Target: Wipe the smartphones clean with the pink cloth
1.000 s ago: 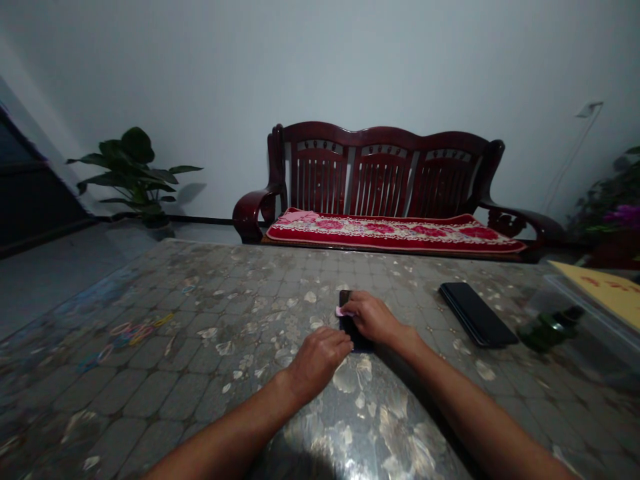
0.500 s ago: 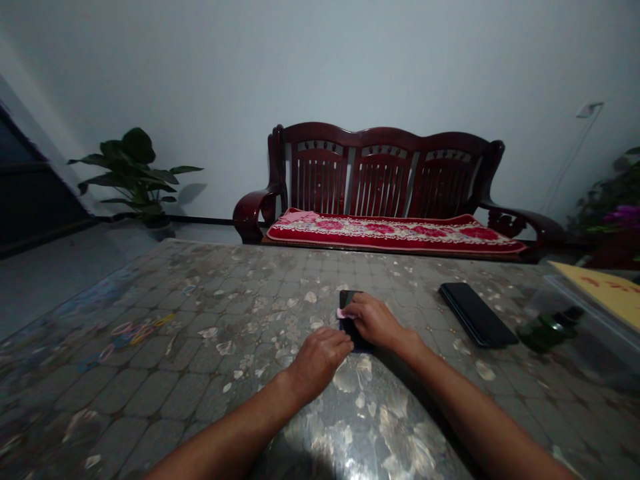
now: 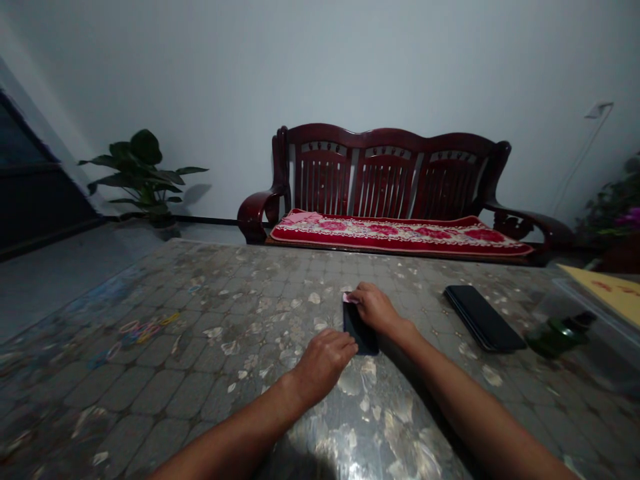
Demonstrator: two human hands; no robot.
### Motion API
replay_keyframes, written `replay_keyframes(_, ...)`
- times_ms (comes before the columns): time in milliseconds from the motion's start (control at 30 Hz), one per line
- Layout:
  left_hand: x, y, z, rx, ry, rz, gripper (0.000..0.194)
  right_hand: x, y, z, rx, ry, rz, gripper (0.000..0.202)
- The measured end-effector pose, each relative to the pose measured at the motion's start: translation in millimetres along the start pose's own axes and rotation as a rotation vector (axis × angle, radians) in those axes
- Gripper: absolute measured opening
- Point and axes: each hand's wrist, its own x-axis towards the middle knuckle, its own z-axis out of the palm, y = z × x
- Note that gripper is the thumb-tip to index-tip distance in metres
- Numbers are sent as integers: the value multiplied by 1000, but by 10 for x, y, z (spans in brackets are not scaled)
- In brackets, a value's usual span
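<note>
A dark smartphone (image 3: pixel 365 339) lies flat on the patterned table, screen up. My left hand (image 3: pixel 326 359) holds it at the lower left edge, fingers together; the thumb is hidden. Over the phone's upper end, my right hand (image 3: pixel 376 309) is closed on a small pink cloth (image 3: pixel 349 299), pressing it to the screen. Only a bit of the cloth shows beyond the fingertips.
Right of my hands lie stacked dark phones (image 3: pixel 483 319), a green bottle (image 3: pixel 557 335) and a clear plastic box (image 3: pixel 600 360) with a yellow sheet (image 3: pixel 603 287) on top. Coloured rings (image 3: pixel 145 332) are scattered at left. A wooden bench (image 3: pixel 383 180) stands behind the table (image 3: pixel 200 373).
My right hand has slid the pink cloth up the screen toward the phone's far end. The left hand stays at the lower edge. The whole view has shifted slightly.
</note>
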Motion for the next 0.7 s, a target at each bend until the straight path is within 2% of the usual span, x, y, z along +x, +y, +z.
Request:
replay_keyframes(133, 18, 17, -26, 9, -3, -7, 19, -253, -32, 8, 68, -5, -158, 33)
replay_keyframes(200, 25, 20, -35, 10, -5, -4, 18, -344, -26, -5, 77, -5, -188, 33)
replay_keyframes(300, 26, 18, -31, 9, 3, 2, 17, -344, 12, -27, 79, -6, -153, 34)
replay_keyframes(500, 18, 11, -16, 12, 13, -4, 17, -101, 61, -19, -8, 15, -2, 35)
replay_keyframes(600, 26, 17, -33, 9, 5, 1, 17, -123, 13, -7, -4, 4, -22, 34)
replay_keyframes(700, 29, 23, -48, 7, 11, 2, 16, -272, -59, -15, 25, -14, -106, 31)
